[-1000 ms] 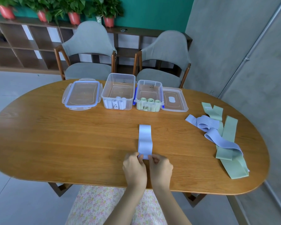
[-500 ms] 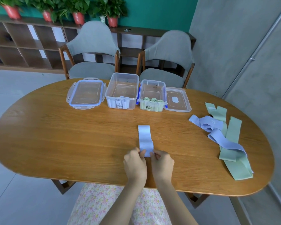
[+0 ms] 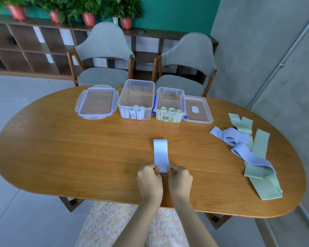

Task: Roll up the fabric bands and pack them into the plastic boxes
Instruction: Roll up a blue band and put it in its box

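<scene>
Right now both hands sit close together at the near edge of an oval wooden table with visible grain and a smooth sheen. The left hand and right hand each pinch a side of the near end of a lavender fabric band, a flat, matte, stretchy-looking strip lying straight away from the person on the tabletop. Its near end is bunched between the fingertips (how far it is rolled cannot be told); the far end lies flat, cut square.

Well beyond the band, toward the far edge, stand two clear plastic boxes, both rectangular with rounded corners. The left box holds pale lavender rolls standing on end; the right box holds pale green rolls, spirals showing on top. A blue-rimmed clear lid lies flat left of the boxes, a second clear lid just right of them.

Off to the right, well apart from the hands, loose lavender bands twist over flat green bands in a loose heap.
</scene>
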Tool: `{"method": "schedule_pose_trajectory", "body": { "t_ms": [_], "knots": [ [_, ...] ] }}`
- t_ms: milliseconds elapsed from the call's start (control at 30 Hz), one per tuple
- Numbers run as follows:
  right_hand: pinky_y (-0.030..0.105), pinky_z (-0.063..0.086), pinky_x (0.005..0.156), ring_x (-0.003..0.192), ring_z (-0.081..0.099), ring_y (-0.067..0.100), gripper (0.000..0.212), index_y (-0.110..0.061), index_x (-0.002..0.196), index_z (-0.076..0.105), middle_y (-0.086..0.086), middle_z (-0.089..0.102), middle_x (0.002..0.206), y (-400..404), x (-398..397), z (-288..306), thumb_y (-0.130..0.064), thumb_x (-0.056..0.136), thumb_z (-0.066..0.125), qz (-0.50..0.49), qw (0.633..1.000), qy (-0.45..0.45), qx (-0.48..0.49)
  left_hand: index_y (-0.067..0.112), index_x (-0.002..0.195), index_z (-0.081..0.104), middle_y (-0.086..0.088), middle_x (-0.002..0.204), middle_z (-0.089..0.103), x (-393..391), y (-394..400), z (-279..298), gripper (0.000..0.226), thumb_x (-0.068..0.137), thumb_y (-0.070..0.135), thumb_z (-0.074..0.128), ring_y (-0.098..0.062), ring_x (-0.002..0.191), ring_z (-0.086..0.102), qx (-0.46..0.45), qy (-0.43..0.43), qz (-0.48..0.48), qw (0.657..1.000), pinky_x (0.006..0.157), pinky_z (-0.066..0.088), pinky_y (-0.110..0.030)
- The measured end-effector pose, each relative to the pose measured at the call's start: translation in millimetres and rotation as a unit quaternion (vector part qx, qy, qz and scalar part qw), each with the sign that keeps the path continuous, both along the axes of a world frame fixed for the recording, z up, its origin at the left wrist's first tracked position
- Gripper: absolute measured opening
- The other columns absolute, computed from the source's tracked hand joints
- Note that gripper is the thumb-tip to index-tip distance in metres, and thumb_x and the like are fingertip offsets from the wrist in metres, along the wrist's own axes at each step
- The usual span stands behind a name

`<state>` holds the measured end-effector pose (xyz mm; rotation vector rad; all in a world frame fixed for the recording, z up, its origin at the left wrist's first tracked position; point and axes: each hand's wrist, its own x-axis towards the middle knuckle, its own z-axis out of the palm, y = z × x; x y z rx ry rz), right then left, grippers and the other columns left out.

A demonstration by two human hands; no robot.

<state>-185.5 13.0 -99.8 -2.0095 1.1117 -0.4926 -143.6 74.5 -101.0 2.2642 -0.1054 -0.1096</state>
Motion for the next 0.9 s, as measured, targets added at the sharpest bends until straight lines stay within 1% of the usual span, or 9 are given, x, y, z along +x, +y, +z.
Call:
{"method": "schedule_pose_trajectory", "body": {
  "t_ms": [167, 300, 367, 533, 600, 667, 733, 800, 900],
  "knots": [
    [0.025, 0.048, 0.071, 0.075, 0.063, 0.014, 0.011, -0.013, 0.084, 0.072, -0.002, 0.069, 0.077, -3.8, 2.1, 9.0, -0.021, 0.087, 0.066, -0.035, 0.999, -0.033, 0.025, 0.007, 0.090, 0.070, -0.013, 0.087, 0.064, -3.6, -7.9, -0.4, 0.018, 0.093, 0.014, 0.053, -0.031, 0.083, 0.062, -0.014, -0.027, -0.004, 1.000, 0.069, 0.045, -0.034],
    [0.028, 0.043, 0.059, 0.062, 0.055, 0.019, 0.019, -0.003, 0.076, 0.066, 0.005, 0.063, 0.068, -2.2, 3.0, 3.2, -0.013, 0.090, 0.060, 0.009, 1.000, -0.012, -0.011, 0.009, 0.081, 0.070, -0.008, 0.078, 0.067, 4.7, -4.3, -2.1, 0.017, 0.091, 0.015, 0.058, -0.028, 0.079, 0.063, -0.029, -0.009, 0.005, 1.000, 0.062, 0.036, -0.026],
    [0.023, 0.039, 0.055, 0.057, 0.049, 0.018, 0.021, -0.004, 0.071, 0.063, 0.002, 0.058, 0.060, -4.3, 4.1, 3.3, -0.012, 0.090, 0.060, 0.008, 1.000, -0.007, -0.015, 0.008, 0.074, 0.068, -0.007, 0.074, 0.066, 11.3, -4.0, 1.1, 0.022, 0.091, 0.020, 0.060, -0.027, 0.075, 0.062, -0.040, 0.009, 0.009, 0.999, 0.059, 0.034, -0.024],
    [0.027, 0.048, 0.072, 0.076, 0.063, 0.014, 0.010, -0.014, 0.087, 0.073, -0.003, 0.070, 0.077, -13.1, 12.9, 12.0, -0.022, 0.087, 0.067, -0.024, 0.998, -0.037, 0.054, 0.009, 0.085, 0.069, -0.011, 0.086, 0.062, 9.1, -11.5, 1.3, 0.022, 0.093, 0.026, 0.057, -0.031, 0.081, 0.061, -0.013, -0.010, 0.003, 1.000, 0.064, 0.042, -0.032],
    [0.029, 0.049, 0.066, 0.068, 0.061, 0.019, 0.017, -0.009, 0.076, 0.071, 0.003, 0.069, 0.070, -12.1, 16.6, 10.3, -0.020, 0.088, 0.065, -0.018, 0.998, -0.036, 0.045, 0.008, 0.094, 0.070, -0.011, 0.093, 0.060, 7.0, -13.5, -0.2, 0.019, 0.093, 0.021, 0.055, -0.030, 0.083, 0.061, -0.011, -0.017, 0.002, 1.000, 0.067, 0.040, -0.030],
    [0.025, 0.038, 0.052, 0.052, 0.045, 0.019, 0.030, -0.004, 0.061, 0.057, 0.007, 0.058, 0.055, -10.0, 18.2, 4.8, -0.016, 0.089, 0.060, -0.005, 1.000, -0.019, 0.019, 0.008, 0.097, 0.070, -0.011, 0.093, 0.062, 8.5, -14.5, -1.1, 0.018, 0.093, 0.019, 0.057, -0.028, 0.084, 0.061, -0.016, -0.018, 0.012, 1.000, 0.067, 0.038, -0.027],
    [0.022, 0.030, 0.047, 0.047, 0.035, 0.015, 0.034, -0.007, 0.057, 0.049, 0.001, 0.048, 0.048, -9.5, 18.0, 3.6, -0.014, 0.089, 0.059, 0.005, 1.000, -0.002, 0.011, 0.010, 0.100, 0.071, -0.009, 0.091, 0.067, 12.4, -15.1, -3.1, 0.016, 0.090, 0.019, 0.061, -0.026, 0.085, 0.063, -0.035, -0.017, 0.028, 0.999, 0.068, 0.040, -0.027],
    [0.024, 0.045, 0.057, 0.057, 0.054, 0.015, 0.023, -0.009, 0.067, 0.063, -0.001, 0.062, 0.060, -13.7, 19.6, 5.6, -0.016, 0.088, 0.062, -0.001, 0.999, -0.019, 0.032, 0.012, 0.098, 0.071, -0.006, 0.088, 0.068, 15.2, -15.2, -4.0, 0.016, 0.089, 0.022, 0.063, -0.024, 0.084, 0.063, -0.040, -0.013, 0.036, 0.998, 0.067, 0.040, -0.026],
    [0.024, 0.042, 0.066, 0.069, 0.056, 0.012, 0.012, -0.014, 0.080, 0.070, -0.007, 0.063, 0.070, -17.5, 25.8, 12.0, -0.022, 0.088, 0.065, -0.022, 0.997, -0.030, 0.062, 0.010, 0.087, 0.071, -0.008, 0.084, 0.066, 17.4, -15.7, -4.6, 0.018, 0.090, 0.025, 0.061, -0.028, 0.081, 0.062, -0.024, -0.014, 0.026, 0.999, 0.065, 0.042, -0.031]
  ]
}}
